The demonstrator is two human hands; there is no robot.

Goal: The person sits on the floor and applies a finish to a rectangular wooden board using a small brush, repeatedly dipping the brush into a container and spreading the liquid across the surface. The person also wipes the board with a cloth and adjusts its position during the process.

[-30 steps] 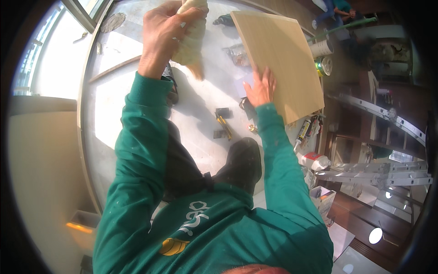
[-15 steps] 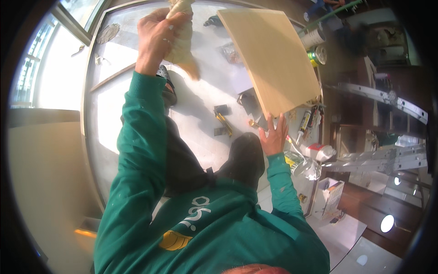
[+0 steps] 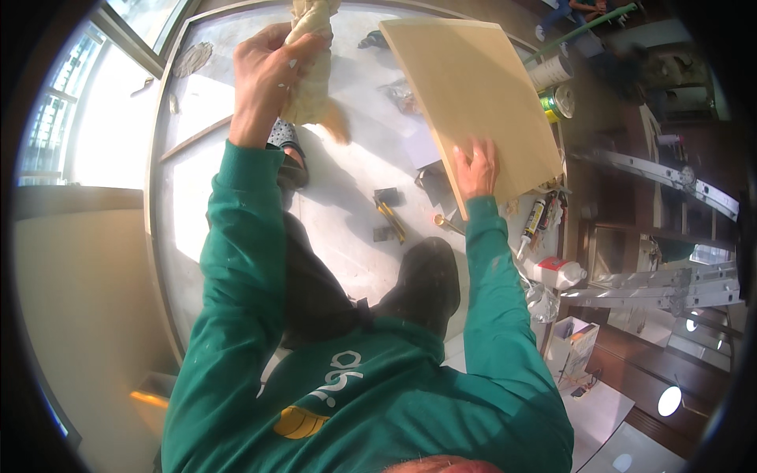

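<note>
My left hand (image 3: 264, 75) is raised at the upper left, its fingers closed round a crumpled cream rag (image 3: 307, 91). Below the rag is a blurred orange-brown patch that I cannot make out. At centre right, my right hand (image 3: 476, 169) lies flat on a light wooden panel (image 3: 481, 87), near its lower left corner. The fingers are stretched out and grip nothing. A shoe (image 3: 285, 142) shows beneath the raised rag. Below the panel's near corner lies a small brass-coloured piece (image 3: 439, 221).
A yellow-handled tool (image 3: 390, 219) lies on the pale work surface between my legs and the panel. Along the right edge stand sealant tubes (image 3: 533, 222), a white bottle (image 3: 557, 273) and a green can (image 3: 557, 102). An aluminium ladder (image 3: 670, 177) is farther right.
My right hand has moved forward from the panel's near edge onto its face. My left hand has shifted slightly, still holding the rag.
</note>
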